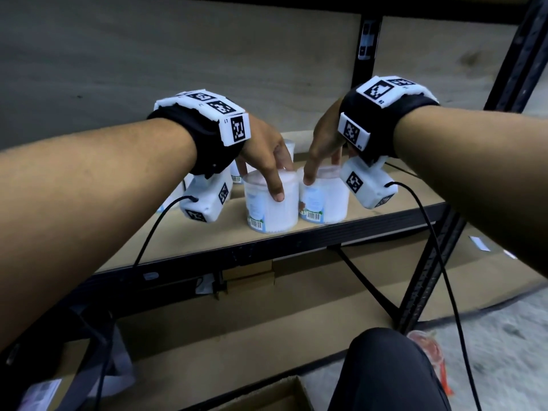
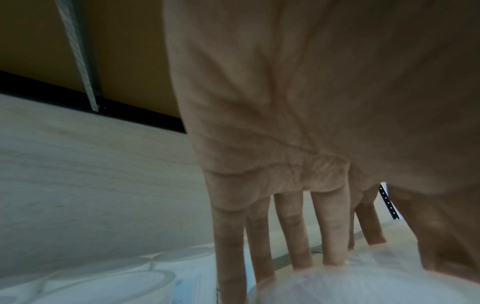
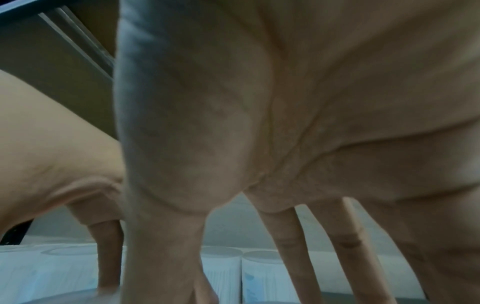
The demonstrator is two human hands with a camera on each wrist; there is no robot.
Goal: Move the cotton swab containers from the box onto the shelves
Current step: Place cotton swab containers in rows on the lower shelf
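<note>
While gripped, swab-filled containers (image 1: 271, 203) on shelf (image 1: 370, 223).

— What is worn on the left hand (image 1: 264, 149)?
— A black wrist band (image 1: 207, 143) topped with white blocks bearing black square codes; a white camera box (image 1: 206, 200) hangs beneath at 6 o'clock; a black cable (image 1: 154, 229) leaves it.
— And the right hand (image 1: 323, 146)?
— The same: black band, coded white blocks, box and cable; bare forearms; black trousers (image 1: 388, 372).

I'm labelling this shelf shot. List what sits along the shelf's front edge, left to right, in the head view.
Left wrist camera → left hand on the left container → right hand on the right container → right wrist camera.
</note>
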